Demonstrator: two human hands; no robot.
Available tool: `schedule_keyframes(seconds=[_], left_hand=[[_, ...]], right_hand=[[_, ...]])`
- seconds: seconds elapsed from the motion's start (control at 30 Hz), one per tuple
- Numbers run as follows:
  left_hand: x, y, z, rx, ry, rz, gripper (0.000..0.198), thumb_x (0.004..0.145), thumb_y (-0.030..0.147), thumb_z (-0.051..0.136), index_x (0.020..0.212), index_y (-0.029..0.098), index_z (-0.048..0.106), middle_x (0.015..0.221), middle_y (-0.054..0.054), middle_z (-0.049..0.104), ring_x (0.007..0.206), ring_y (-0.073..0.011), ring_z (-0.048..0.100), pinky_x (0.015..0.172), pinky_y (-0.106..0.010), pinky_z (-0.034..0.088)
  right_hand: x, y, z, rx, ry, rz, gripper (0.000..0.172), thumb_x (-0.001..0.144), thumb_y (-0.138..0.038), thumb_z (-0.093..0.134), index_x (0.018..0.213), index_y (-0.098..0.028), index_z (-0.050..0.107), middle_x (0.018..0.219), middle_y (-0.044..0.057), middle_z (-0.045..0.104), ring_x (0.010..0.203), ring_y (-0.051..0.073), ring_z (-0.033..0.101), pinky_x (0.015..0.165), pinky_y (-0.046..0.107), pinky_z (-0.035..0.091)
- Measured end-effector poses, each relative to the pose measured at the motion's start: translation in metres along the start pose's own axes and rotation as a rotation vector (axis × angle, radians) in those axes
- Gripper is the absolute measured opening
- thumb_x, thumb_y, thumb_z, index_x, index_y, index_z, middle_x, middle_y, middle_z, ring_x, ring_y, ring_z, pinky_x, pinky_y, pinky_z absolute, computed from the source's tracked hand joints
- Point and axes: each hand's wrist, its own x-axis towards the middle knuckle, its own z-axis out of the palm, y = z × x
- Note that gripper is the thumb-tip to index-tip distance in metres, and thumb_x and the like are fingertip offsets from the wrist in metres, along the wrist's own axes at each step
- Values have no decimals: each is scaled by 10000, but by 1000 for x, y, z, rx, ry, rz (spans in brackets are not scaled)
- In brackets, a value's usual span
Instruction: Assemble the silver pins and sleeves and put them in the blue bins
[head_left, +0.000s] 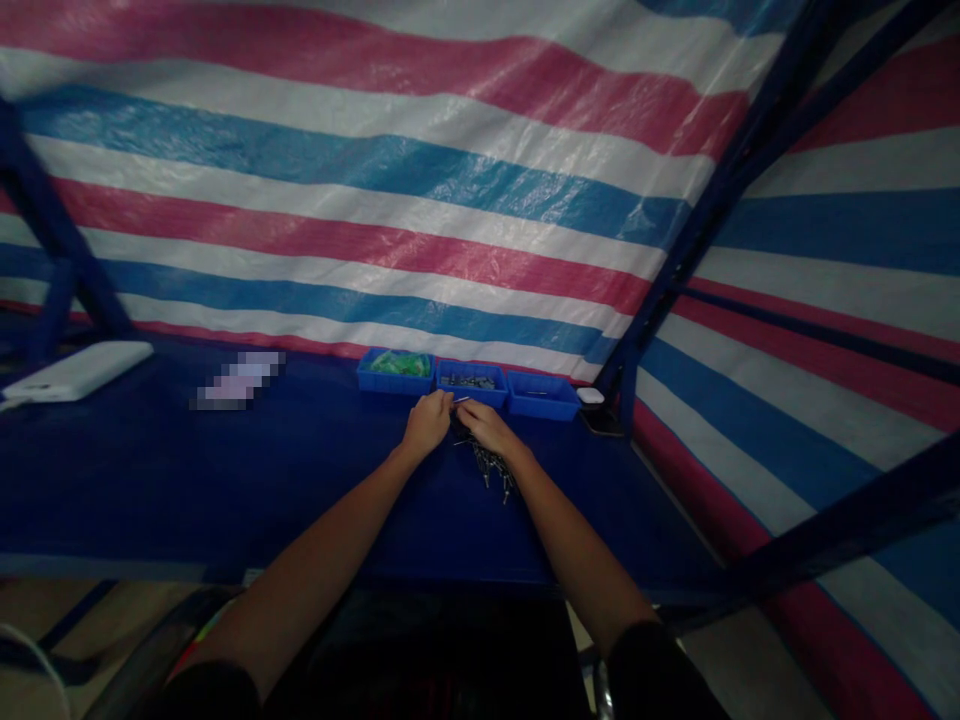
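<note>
Holding my two hands close together over the desk [315, 480], I have a thin metal pin [460, 401] at the gap between my fingertips; its long axis runs roughly sideways, from left to right, with the right end tipped slightly away from me; my left hand [427, 422] is on one side of it and my right hand [487, 426] on the other, about equally near. The fingers of both hands are bent inward toward each other; the pin seems to be held there, but at this size I cannot tell which hand grips it, or how tightly either one is closed.

The pile [493, 468] of dark metal parts lies on the desk beneath my right hand and on my side of it, partly hidden by it; my right hand is clearly the nearer; the parts point various ways, several at the near end with their long axes toward me.

Just beyond my fingers stands the middle tray [471, 397], with metal parts inside; the left tray [395, 383], holding something green, sits beside it, beyond my left hand; the right tray [541, 410] lies ahead and to the right of my right hand.
</note>
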Motion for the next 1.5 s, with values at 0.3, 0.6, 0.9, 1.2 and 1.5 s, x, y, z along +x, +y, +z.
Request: schedule_keyframes(seconds=[0.3,0.6,0.9,1.2,1.5], left_hand=[[2,-6,3,0,-40,32,341,903,316,298,746,177,567,778,-53,655,743,-157,589,677,-247,395],[0,-3,1,-72,-70,68,358,888,325,310,700,174,575,727,-46,649,684,-155,584,662,-249,402],[2,-7,0,-208,-26,60,325,874,280,306,837,167,609,750,-28,653,711,-144,597,683,-235,430],[4,-16,-7,132,-246,130,228,824,226,414,849,153,629,872,-81,649,837,-189,590,780,-273,427],[-9,1,6,35,-293,239,251,856,180,333,932,152,571,930,-85,629,852,-179,586,762,-281,439]], right_hand=[[-9,-10,-1,80,132,30,264,816,-351,463,854,-182,662,816,19,661,765,151,583,721,264,428],[-13,-6,-7,-67,277,8,163,776,-289,494,831,-185,606,728,7,623,664,131,555,660,245,413],[-20,-16,-41,-283,533,113,265,835,-340,405,771,-171,598,701,38,600,666,152,532,657,249,373],[-33,-1,-49,-292,693,295,269,820,-350,428,871,-157,608,655,24,598,606,153,542,612,255,385],[-14,2,-9,-237,78,71,264,825,-316,470,927,-158,656,932,83,647,876,170,575,792,282,412]])
